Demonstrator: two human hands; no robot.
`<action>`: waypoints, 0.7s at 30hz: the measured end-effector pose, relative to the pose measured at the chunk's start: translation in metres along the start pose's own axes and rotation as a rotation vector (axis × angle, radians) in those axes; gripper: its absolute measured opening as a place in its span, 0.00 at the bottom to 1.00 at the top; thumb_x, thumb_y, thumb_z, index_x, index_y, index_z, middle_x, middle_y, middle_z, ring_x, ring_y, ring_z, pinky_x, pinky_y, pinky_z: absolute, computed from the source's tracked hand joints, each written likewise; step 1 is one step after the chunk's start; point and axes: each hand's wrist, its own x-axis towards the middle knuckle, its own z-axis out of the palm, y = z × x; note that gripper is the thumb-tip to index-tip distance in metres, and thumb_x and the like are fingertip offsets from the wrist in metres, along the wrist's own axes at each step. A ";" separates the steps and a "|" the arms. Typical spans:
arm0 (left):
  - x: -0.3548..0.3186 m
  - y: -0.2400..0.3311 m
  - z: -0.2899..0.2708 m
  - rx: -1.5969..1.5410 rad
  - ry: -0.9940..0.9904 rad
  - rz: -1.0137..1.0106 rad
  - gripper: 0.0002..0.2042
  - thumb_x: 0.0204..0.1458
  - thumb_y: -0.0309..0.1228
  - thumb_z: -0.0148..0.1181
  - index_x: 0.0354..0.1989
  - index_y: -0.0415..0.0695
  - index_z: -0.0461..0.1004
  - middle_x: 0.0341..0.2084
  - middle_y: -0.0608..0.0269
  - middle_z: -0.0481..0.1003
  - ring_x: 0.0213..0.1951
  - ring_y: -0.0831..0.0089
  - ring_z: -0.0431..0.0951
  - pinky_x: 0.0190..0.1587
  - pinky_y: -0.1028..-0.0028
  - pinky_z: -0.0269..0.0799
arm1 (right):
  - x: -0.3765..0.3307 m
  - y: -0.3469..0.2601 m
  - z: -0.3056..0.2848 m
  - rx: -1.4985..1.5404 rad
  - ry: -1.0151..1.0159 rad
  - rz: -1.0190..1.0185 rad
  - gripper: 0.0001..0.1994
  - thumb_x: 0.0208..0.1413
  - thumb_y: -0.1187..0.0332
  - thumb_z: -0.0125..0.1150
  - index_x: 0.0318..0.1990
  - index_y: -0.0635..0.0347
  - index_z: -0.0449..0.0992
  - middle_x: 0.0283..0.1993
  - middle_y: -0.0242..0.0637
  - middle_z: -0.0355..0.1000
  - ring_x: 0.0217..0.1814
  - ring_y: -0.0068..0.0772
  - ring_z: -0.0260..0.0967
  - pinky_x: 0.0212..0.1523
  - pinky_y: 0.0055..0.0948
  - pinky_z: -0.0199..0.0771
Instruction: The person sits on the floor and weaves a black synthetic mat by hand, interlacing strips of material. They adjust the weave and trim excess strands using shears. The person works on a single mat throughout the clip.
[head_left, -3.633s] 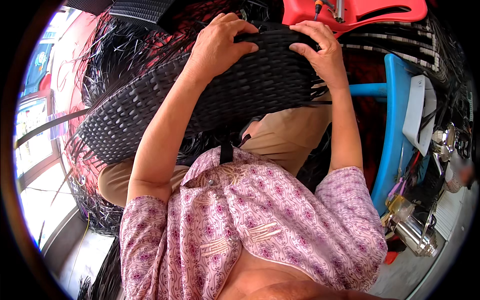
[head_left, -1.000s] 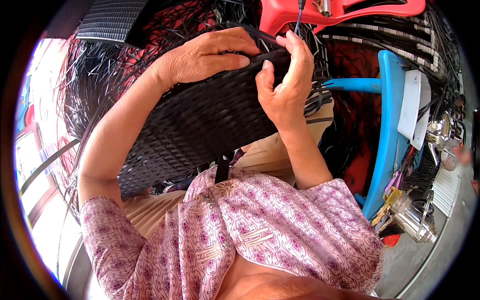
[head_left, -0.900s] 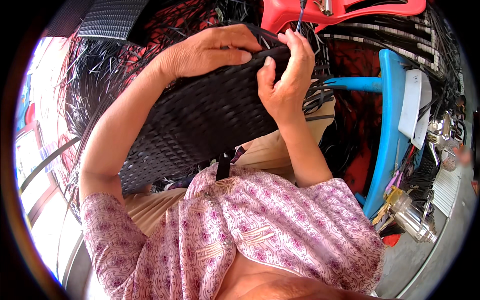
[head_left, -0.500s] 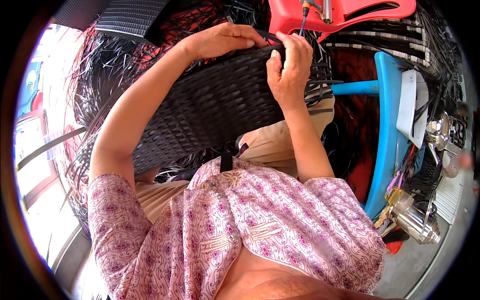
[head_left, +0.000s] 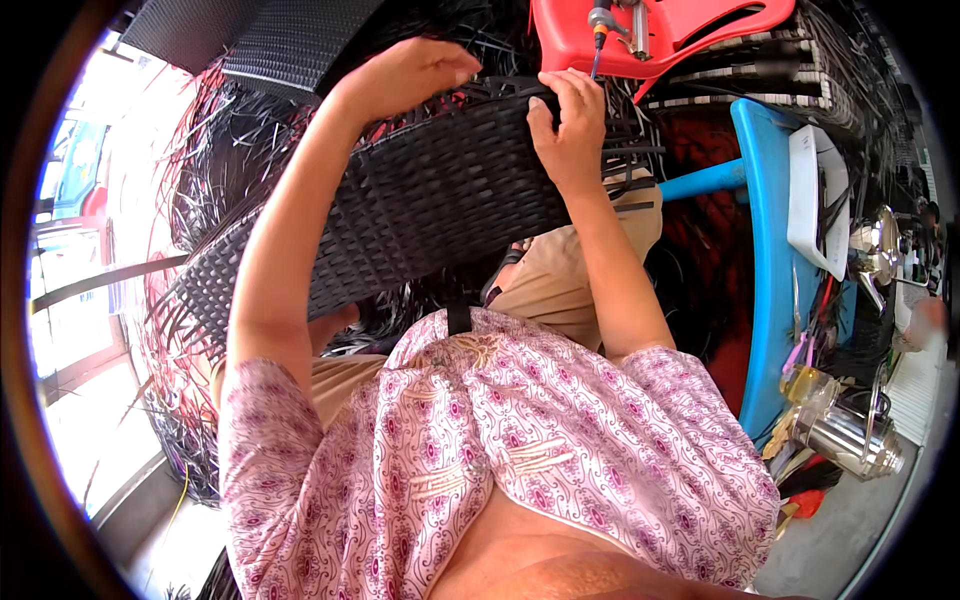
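Gripping black wickerwork with right hand, left hand unclear in hold; black strips across red floor, blue stool nearby.

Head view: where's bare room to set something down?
Grey floor below the silvery canister, right of the patterned shirt; small patch of red seat left of the screwdriver-like tool. Crowded: around the woven panel, among loose black strips.

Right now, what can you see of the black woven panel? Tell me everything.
The black woven panel is long, of interlaced flat strips that look like plastic. It slants across the person's front, right end higher in the picture, with loose strip ends sticking out at both ends. The right hand grips its upper edge near the right end; the left hand is by that edge, contact unclear.
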 end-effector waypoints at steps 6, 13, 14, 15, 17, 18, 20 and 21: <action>-0.089 0.031 0.084 0.494 0.678 0.158 0.20 0.58 0.35 0.60 0.59 0.45 0.74 0.55 0.52 0.74 0.59 0.51 0.72 0.60 0.57 0.65 | 0.006 -0.023 -0.003 0.076 0.044 -0.021 0.08 0.45 0.75 0.59 0.35 0.60 0.74 0.37 0.47 0.69 0.45 0.52 0.68 0.48 0.46 0.68; -0.058 0.000 0.113 0.924 0.853 -0.069 0.18 0.61 0.43 0.58 0.49 0.42 0.77 0.38 0.57 0.78 0.46 0.58 0.75 0.52 0.59 0.67 | 0.007 0.007 0.024 -0.058 0.100 0.013 0.14 0.46 0.71 0.63 0.42 0.59 0.75 0.44 0.44 0.71 0.55 0.51 0.68 0.54 0.48 0.66; -0.047 0.002 0.104 0.920 0.838 -0.058 0.17 0.62 0.43 0.56 0.47 0.42 0.78 0.39 0.56 0.78 0.46 0.57 0.76 0.51 0.59 0.67 | 0.016 0.019 0.028 -0.132 0.038 0.013 0.16 0.48 0.68 0.63 0.46 0.60 0.74 0.48 0.44 0.70 0.59 0.49 0.65 0.58 0.49 0.63; -0.042 0.003 0.093 0.884 0.811 -0.057 0.17 0.64 0.43 0.54 0.47 0.41 0.78 0.40 0.56 0.79 0.46 0.57 0.76 0.52 0.59 0.67 | 0.024 0.023 0.029 -0.188 -0.029 0.014 0.19 0.50 0.66 0.63 0.50 0.60 0.74 0.52 0.43 0.70 0.64 0.48 0.63 0.62 0.50 0.60; -0.044 -0.017 0.070 0.882 0.828 -0.080 0.18 0.66 0.45 0.51 0.46 0.41 0.78 0.41 0.56 0.79 0.47 0.57 0.76 0.52 0.59 0.67 | 0.039 -0.019 0.007 -0.284 -0.154 0.009 0.26 0.54 0.61 0.63 0.59 0.62 0.69 0.65 0.43 0.64 0.71 0.47 0.56 0.69 0.54 0.50; -0.041 -0.028 0.060 0.900 0.818 -0.119 0.20 0.66 0.46 0.49 0.46 0.41 0.78 0.42 0.56 0.79 0.48 0.57 0.77 0.53 0.58 0.67 | 0.041 -0.036 -0.004 -0.255 -0.089 -0.037 0.27 0.54 0.60 0.64 0.59 0.62 0.69 0.64 0.43 0.64 0.71 0.47 0.56 0.69 0.55 0.50; -0.034 -0.035 0.048 0.883 0.765 -0.193 0.21 0.66 0.47 0.48 0.46 0.41 0.78 0.43 0.56 0.80 0.47 0.57 0.77 0.52 0.58 0.68 | 0.027 -0.057 -0.037 -0.208 -0.042 -0.072 0.27 0.53 0.61 0.66 0.59 0.61 0.69 0.63 0.45 0.65 0.71 0.48 0.57 0.68 0.55 0.52; -0.029 -0.040 0.044 0.896 0.756 -0.206 0.21 0.66 0.47 0.48 0.46 0.41 0.79 0.43 0.56 0.80 0.47 0.57 0.77 0.53 0.58 0.68 | 0.018 -0.058 -0.052 -0.116 -0.031 -0.077 0.27 0.52 0.62 0.67 0.58 0.62 0.69 0.62 0.46 0.65 0.69 0.49 0.59 0.67 0.51 0.55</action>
